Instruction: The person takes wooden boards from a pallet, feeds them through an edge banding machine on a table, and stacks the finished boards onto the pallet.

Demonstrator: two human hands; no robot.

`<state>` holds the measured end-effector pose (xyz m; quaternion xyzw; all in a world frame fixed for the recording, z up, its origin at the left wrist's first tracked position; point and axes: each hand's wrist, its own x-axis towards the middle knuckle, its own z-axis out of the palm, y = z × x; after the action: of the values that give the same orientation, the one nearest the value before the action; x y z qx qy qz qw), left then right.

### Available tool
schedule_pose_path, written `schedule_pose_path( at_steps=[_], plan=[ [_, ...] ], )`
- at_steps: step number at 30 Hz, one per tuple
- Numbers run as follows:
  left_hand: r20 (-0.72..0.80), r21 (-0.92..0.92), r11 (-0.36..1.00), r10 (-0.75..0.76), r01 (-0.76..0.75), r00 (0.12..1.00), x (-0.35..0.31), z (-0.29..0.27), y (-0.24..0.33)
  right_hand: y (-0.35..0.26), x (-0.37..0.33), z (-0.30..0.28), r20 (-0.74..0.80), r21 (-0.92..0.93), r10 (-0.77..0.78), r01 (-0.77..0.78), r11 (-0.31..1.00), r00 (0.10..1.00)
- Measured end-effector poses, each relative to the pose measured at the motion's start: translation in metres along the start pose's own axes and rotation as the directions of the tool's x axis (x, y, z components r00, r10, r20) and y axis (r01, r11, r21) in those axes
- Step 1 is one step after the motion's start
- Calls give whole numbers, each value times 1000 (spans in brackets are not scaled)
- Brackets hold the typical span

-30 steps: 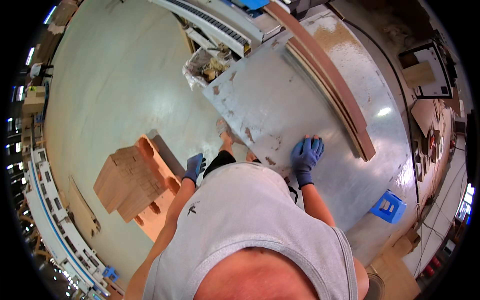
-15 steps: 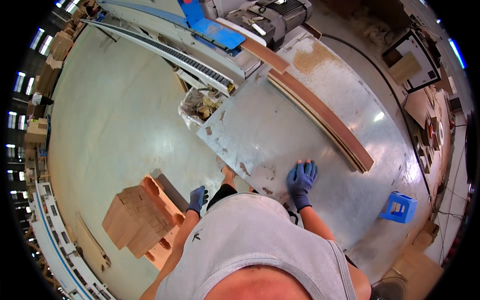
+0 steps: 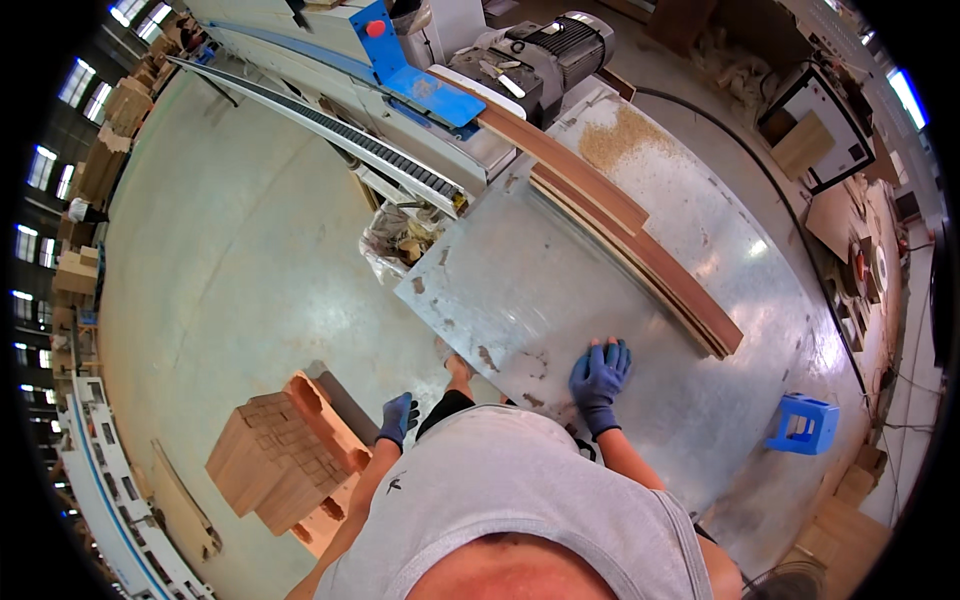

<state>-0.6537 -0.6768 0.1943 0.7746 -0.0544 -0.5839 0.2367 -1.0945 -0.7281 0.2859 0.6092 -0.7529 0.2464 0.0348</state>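
My right hand [image 3: 600, 382], in a blue glove with bare fingertips, lies flat on the metal table [image 3: 490, 270], fingers stretched out. It holds nothing. By my left side hangs my left hand [image 3: 398, 418], also gloved, its fingers loosely extended and nothing visible in it. A long reddish-brown wooden strip [image 3: 570, 168] comes out from under the blue guard [image 3: 432, 95] of a machine. Its free end rests over a small stack of similar strips [image 3: 690, 295], which lies slantwise on the table beyond my right hand.
Left of me, stacked wooden blocks [image 3: 270, 450] stand on an orange pallet [image 3: 345, 440]. A blue stool [image 3: 803, 425] is at the right. Sawdust [image 3: 620, 140] lies at the table's far end, near a motor [image 3: 575, 45]. A plastic-lined bin [image 3: 390, 245] touches the table's left corner.
The wooden strip has slid farther out of the machine, toward me along the stack. Both hands keep nearly the same places; the view has shifted slightly.
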Motion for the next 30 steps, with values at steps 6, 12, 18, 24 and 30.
schedule_pose_path(
  at_steps=[6, 12, 18, 24, 30],
  plan=[
    [21, 9, 1000, -4, 4, 1000, -1, -2, 0, 3, 0, 1, -9, -11, 8, -8, 1000, 1000],
    [23, -8, 1000, -22, 22, 999, -1, -5, -4, 3, -1, -3, 7, -5, 34, -34, 999, 999],
    [31, 21, 999, -26, 25, 999, -2, -8, -2, 5, -3, -2, -14, 31, 27, -27, 999, 1000],
    [54, -2, 1000, -16, 16, 998, -4, -11, -6, 7, -3, -2, -33, 19, 33, -32, 999, 999],
    [71, 24, 1000, -8, 6, 997, -6, -13, -7, 5, -2, -7, -18, 46, 46, -45, 998, 999]
  ],
)
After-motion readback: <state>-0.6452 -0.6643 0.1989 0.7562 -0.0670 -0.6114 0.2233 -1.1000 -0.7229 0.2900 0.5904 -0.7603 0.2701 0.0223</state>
